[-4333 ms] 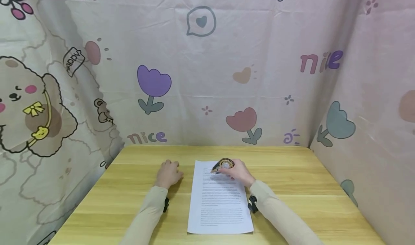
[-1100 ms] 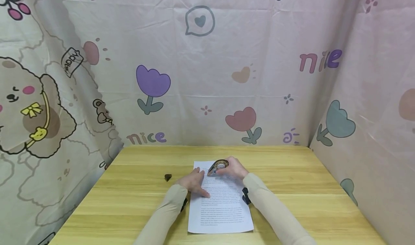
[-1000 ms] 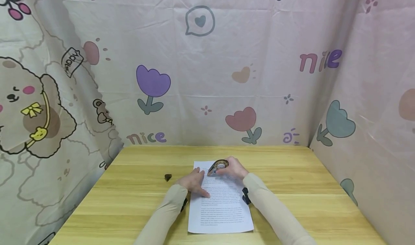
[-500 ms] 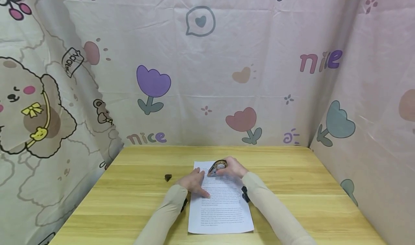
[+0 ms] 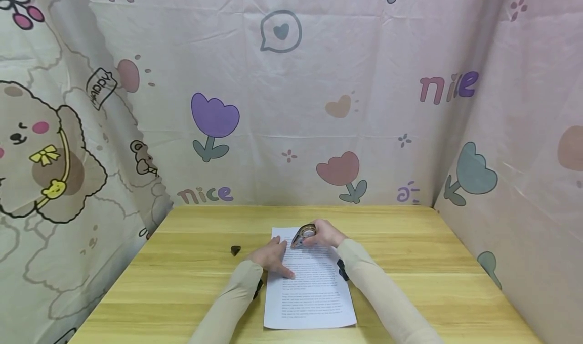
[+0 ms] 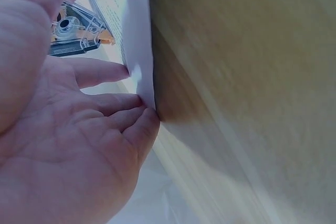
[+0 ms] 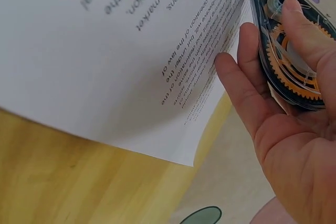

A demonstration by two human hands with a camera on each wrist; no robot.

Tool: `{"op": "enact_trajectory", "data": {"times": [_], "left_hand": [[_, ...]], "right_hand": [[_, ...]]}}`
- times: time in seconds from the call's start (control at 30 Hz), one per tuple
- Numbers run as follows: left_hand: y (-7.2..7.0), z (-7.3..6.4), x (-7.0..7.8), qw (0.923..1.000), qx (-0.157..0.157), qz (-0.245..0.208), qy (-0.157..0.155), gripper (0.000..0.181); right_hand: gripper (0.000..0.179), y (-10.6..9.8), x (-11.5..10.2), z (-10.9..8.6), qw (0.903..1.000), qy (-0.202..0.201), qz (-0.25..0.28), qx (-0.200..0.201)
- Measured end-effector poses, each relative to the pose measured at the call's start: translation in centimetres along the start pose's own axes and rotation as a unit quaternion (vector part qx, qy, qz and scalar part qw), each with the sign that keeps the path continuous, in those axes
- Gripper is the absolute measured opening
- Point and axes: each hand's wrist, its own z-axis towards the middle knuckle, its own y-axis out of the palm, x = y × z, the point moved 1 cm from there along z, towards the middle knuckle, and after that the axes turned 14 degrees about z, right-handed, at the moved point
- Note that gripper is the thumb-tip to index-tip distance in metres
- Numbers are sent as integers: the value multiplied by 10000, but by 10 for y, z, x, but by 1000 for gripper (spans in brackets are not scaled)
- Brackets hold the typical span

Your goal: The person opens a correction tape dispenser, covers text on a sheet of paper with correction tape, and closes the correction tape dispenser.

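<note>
As L hand (image 5: 269, 258), spread, touches 1 sheet (image 5: 310, 303), R hand (image 5: 326, 232) grips 1 tape dispenser (image 5: 302, 235) (1 dark pc. (image 5: 235, 250) nearby).

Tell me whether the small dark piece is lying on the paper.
No, the small dark piece lies on the wooden table, left of the paper.

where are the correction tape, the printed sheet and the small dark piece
Correction tape (image 5: 302, 236): head view, on its case
Printed sheet (image 5: 310, 280): head view, mid-page text
Small dark piece (image 5: 235, 250): head view, its middle
</note>
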Motion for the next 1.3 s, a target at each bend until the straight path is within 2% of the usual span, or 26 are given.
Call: {"op": "enact_trajectory", "data": {"times": [0.27, 0.63, 0.93, 1.3], "left_hand": [[2, 2, -1, 10000, -20, 54, 10, 112], [-1, 1, 0, 10000, -33, 85, 12, 111], [0, 1, 0, 10000, -56, 71, 12, 109], [1, 2, -1, 9999, -62, 87, 17, 109]], "right_hand": [[31, -1, 0, 0, 9999, -14, -119, 7], [27, -6, -1, -1, 10000, 97, 0, 3], [33, -7, 0, -2, 9996, 257, 2, 132], [37, -8, 2, -2, 9997, 203, -3, 99]]}}
